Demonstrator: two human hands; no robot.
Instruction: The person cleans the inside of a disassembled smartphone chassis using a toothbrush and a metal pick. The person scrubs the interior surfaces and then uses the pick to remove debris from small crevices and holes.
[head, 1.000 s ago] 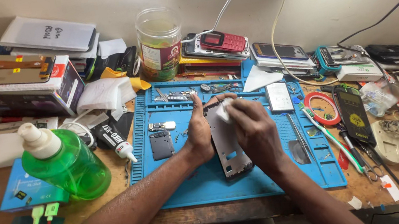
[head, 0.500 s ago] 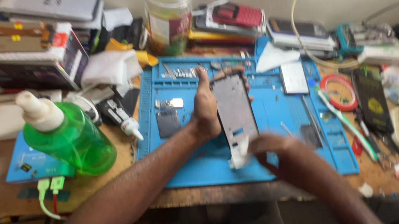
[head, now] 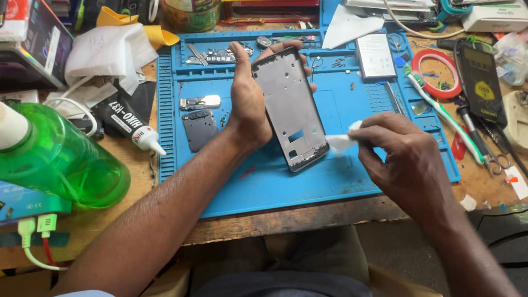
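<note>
We see our right hand (head: 404,161) nearest us, fingers pinched on a small white wipe (head: 342,141) beside a grey phone frame (head: 291,109). Our left hand (head: 249,98) clasps the bare, cut-out frame, standing tilted on the blue mat (head: 360,175).

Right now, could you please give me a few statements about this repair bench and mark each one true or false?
1. The left hand holds the phone frame over the blue mat. True.
2. The right hand is empty. False: it pinches a small white wipe beside the frame.
3. The green bottle stands left of the mat. True.
4. The glue tube lies on the mat. False: it lies on the wood just off the mat's left edge.
5. The red tape ring lies left of the frame. False: right of it.
</note>
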